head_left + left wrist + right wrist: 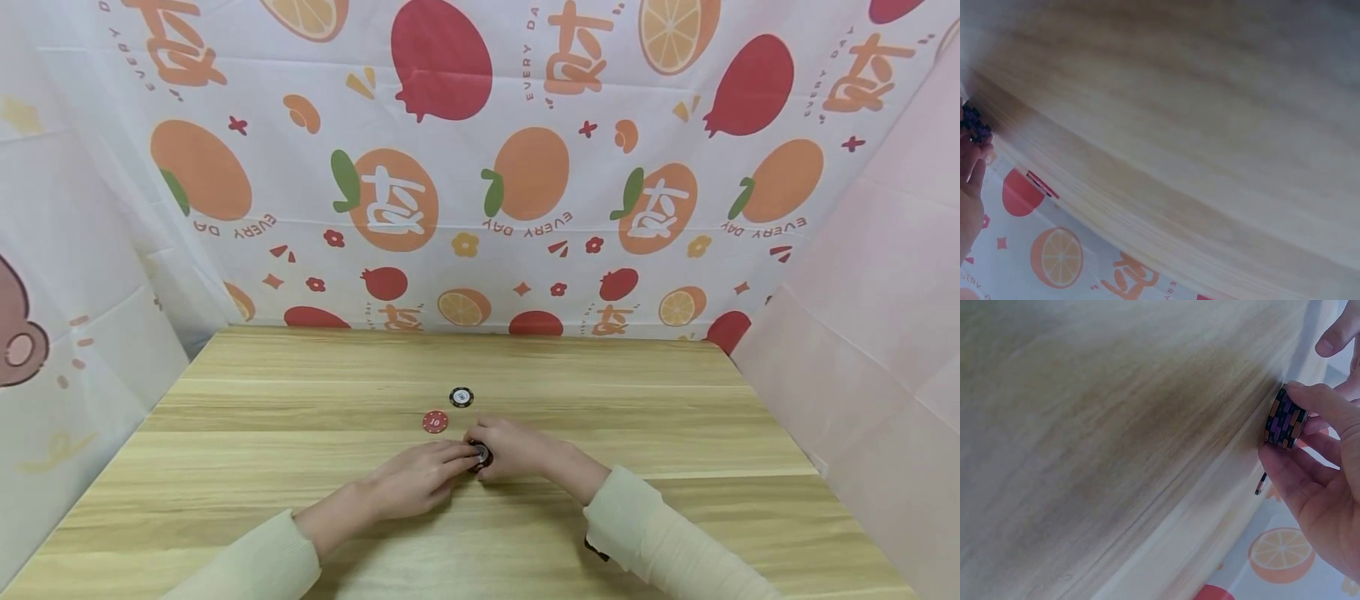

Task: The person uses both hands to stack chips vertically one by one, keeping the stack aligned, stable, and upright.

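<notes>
On the table, my right hand (517, 448) grips a short stack of dark poker chips (482, 455), thumb on the near side and fingers on the far side. Purple and orange blocks mark the edges of the stacked chips (1285, 419) in the right wrist view. My left hand (416, 481) reaches in from the left, its extended fingertips touching the stack. Just beyond the hands lies a red poker chip (435, 422) marked 10. A black chip with a white centre (462, 397) lies flat a little farther back.
The wooden table (300, 400) runs back to a fruit-print curtain (465, 275). Pale curtains hang along both sides. A small black object (596, 548) shows by the right sleeve, partly covered by it.
</notes>
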Motion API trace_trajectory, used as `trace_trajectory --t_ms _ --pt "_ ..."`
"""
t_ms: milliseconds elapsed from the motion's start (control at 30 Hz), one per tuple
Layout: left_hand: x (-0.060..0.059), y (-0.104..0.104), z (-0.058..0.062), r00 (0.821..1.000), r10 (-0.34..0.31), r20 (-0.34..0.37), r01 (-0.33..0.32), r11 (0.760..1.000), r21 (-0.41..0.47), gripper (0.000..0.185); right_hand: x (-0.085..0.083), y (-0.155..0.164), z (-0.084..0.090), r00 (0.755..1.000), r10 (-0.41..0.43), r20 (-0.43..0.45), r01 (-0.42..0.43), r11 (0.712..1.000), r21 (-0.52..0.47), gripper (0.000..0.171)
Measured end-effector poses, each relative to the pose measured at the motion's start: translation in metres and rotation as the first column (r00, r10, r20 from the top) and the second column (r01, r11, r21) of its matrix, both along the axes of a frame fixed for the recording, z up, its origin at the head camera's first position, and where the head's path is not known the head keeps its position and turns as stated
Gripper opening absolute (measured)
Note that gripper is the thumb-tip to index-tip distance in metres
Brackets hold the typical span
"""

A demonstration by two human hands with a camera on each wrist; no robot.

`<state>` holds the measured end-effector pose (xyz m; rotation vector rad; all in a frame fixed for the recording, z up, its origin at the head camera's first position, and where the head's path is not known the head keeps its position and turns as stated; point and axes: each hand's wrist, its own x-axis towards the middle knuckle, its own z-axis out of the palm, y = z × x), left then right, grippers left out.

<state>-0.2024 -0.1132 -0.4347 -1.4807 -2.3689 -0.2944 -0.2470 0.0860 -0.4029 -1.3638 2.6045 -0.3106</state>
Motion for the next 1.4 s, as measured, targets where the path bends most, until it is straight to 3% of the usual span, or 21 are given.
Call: trace_trajectory --t_ms 1400 --pt "-0.007 0.000 0.002 1.000 -0.006 -0.003 0.006 1.000 0.005 0.038 -0.012 -0.004 -0.003 0.998 0.020 0.059 -0.021 1.000 0.017 0.032"
